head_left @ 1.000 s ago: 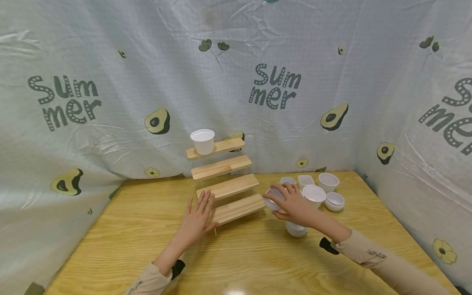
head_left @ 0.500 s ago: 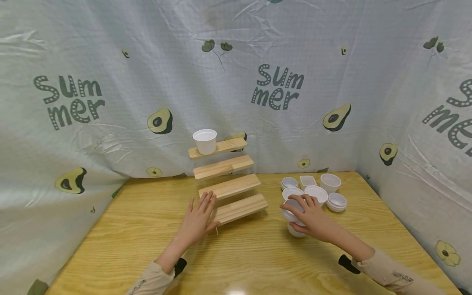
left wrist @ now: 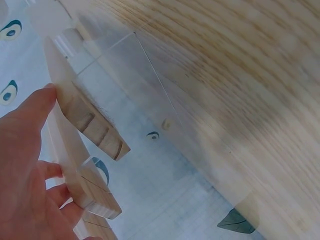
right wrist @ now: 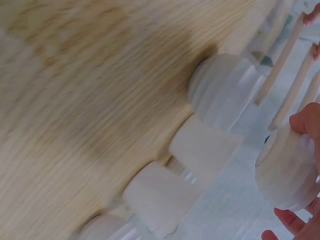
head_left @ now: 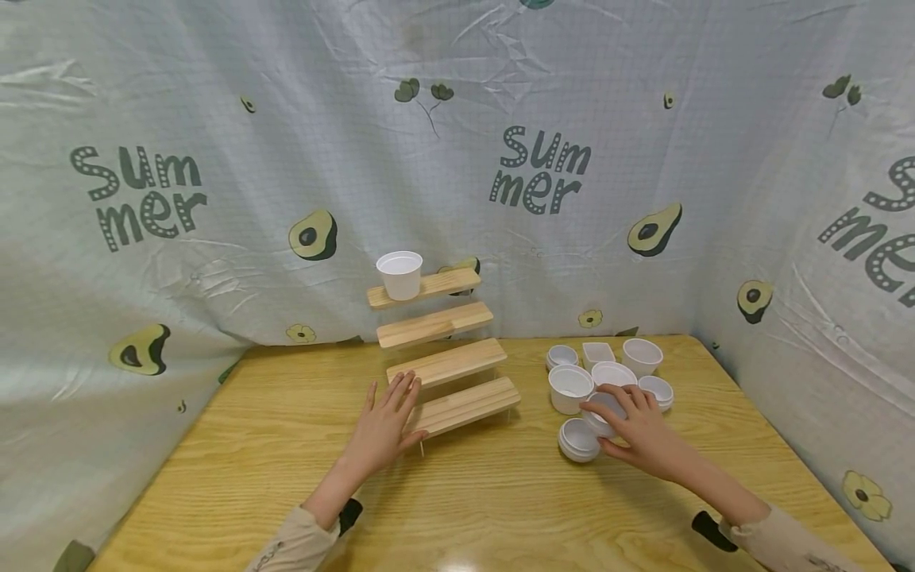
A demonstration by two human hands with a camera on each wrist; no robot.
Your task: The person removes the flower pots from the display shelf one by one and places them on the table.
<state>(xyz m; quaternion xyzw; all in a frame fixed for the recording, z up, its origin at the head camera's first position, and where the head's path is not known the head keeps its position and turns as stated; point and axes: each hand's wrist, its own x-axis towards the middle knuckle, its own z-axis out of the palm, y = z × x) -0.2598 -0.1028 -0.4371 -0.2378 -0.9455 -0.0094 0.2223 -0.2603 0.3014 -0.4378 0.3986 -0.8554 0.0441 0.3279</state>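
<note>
My right hand (head_left: pixel 646 441) grips a small white ribbed bowl (head_left: pixel 606 415) by its sides. The right wrist view shows that bowl (right wrist: pixel 282 172) raised off the table, thumb on one side and fingers on the other. Just left of it in the head view, another white bowl (head_left: pixel 579 442) stands on the table. My left hand (head_left: pixel 382 425) rests at the left end of a four-step wooden stand (head_left: pixel 446 364). Seen from the left wrist, its thumb touches one plank's edge and its spread fingers touch another plank (left wrist: pixel 90 192).
A white cup (head_left: pixel 400 280) stands on the stand's top step. Behind my right hand cluster white cups (head_left: pixel 570 391), a square container (head_left: pixel 598 353) and bowls (head_left: pixel 562 357). A patterned curtain (head_left: pixel 543 262) closes off the back of the wooden table (head_left: pixel 465 508).
My right hand has carried the ribbed bowl rightward from beside the stand's lowest step, past the standing bowl, toward the cluster. My left hand has stayed at the stand.
</note>
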